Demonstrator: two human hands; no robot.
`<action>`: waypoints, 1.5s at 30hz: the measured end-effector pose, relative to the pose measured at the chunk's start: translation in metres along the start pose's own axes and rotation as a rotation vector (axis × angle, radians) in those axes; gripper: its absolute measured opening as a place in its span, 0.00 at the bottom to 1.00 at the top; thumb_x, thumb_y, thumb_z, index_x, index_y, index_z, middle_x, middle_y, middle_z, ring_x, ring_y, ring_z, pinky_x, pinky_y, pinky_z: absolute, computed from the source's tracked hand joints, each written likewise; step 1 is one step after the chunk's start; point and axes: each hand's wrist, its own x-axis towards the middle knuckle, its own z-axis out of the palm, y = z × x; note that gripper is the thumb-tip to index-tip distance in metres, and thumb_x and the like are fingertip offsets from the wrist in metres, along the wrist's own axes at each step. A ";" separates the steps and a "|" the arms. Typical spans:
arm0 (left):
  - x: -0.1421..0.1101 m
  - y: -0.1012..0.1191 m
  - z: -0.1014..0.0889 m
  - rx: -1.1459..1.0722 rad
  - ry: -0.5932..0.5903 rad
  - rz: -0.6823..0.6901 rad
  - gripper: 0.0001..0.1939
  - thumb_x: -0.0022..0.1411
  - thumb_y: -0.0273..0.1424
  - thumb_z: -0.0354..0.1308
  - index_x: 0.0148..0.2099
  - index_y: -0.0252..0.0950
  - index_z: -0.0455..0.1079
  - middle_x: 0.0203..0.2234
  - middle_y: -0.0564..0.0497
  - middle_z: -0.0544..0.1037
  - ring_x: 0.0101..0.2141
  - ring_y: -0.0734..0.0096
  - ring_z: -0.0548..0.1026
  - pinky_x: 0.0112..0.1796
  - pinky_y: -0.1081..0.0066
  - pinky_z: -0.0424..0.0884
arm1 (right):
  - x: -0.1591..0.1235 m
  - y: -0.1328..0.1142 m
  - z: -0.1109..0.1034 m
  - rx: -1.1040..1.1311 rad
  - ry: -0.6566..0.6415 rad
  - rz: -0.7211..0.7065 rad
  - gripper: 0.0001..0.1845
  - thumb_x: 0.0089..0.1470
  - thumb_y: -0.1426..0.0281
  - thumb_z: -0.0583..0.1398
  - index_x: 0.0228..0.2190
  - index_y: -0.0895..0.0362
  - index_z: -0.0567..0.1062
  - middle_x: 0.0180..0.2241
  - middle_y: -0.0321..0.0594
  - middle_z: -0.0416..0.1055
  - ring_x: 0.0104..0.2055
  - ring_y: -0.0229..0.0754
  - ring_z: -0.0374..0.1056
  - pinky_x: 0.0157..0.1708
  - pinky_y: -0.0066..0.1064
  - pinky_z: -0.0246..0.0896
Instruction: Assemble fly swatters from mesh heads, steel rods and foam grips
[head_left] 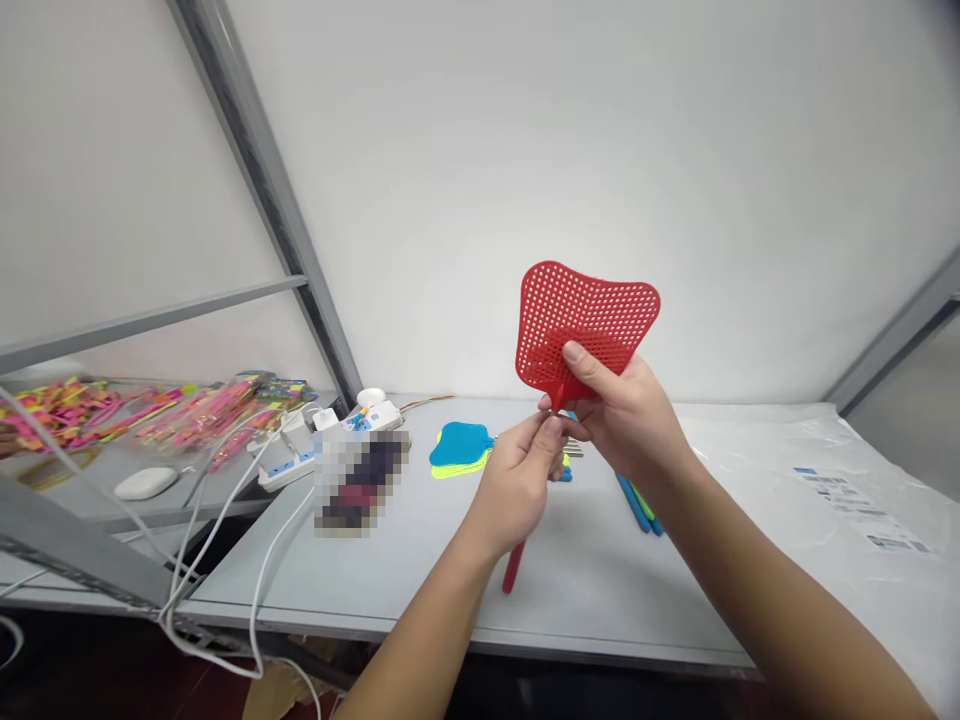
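- Right hand (634, 405): thumb and fingers clamping red swatter (585, 300), mesh rising above them.
- Left hand (514, 490): fingers pinching just below mesh; red handle (514, 568) beneath them.
- Blue swatter head (461, 443): beyond left fingers, on table (360, 575).

Red handle (513, 568) partly hidden

From our hands (517, 488), we have room at eight o'clock over the counter (431, 545). The blue swatter (459, 444) and power strip (382, 417) obstruct us at nine, blue handles (634, 504) at four.
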 end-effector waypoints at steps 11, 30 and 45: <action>-0.020 -0.068 -0.005 0.254 0.107 0.015 0.19 0.69 0.44 0.41 0.38 0.36 0.66 0.21 0.55 0.64 0.23 0.74 0.61 0.27 0.73 0.56 | 0.004 0.006 0.000 -0.116 0.044 -0.199 0.13 0.51 0.61 0.64 0.35 0.56 0.77 0.36 0.40 0.74 0.33 0.42 0.72 0.30 0.36 0.73; -0.022 -0.097 -0.008 0.202 0.202 0.029 0.21 0.68 0.46 0.42 0.29 0.38 0.57 0.18 0.57 0.58 0.20 0.74 0.56 0.24 0.72 0.50 | -0.015 0.042 -0.004 -0.188 0.060 -0.043 0.14 0.52 0.59 0.64 0.34 0.57 0.78 0.34 0.41 0.77 0.37 0.45 0.73 0.40 0.39 0.71; -0.035 -0.109 -0.013 0.260 0.107 -0.095 0.19 0.66 0.47 0.45 0.31 0.37 0.59 0.21 0.56 0.61 0.23 0.73 0.59 0.26 0.73 0.53 | -0.032 0.064 -0.016 -0.314 0.140 -0.079 0.10 0.53 0.61 0.63 0.32 0.55 0.79 0.32 0.38 0.76 0.35 0.44 0.72 0.38 0.37 0.69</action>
